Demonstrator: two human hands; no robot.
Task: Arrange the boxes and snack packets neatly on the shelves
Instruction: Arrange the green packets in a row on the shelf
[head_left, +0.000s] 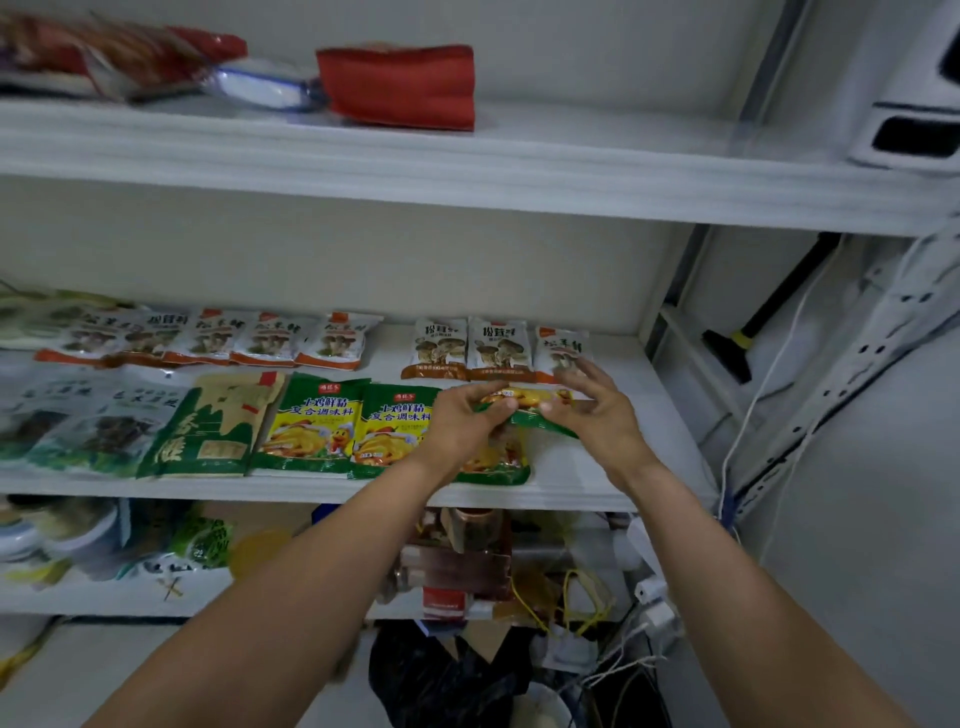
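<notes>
Packet (530, 405) crosswise, long axis left-right

The left hand (462, 421) hides much of the green packet (506, 462) beneath it. The held packet (530, 401) shows print too blurred to read.

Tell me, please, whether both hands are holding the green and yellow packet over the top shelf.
One detail is wrong, the shelf. The head view shows the left hand and right hand holding the green and yellow packet over the middle shelf.
</notes>
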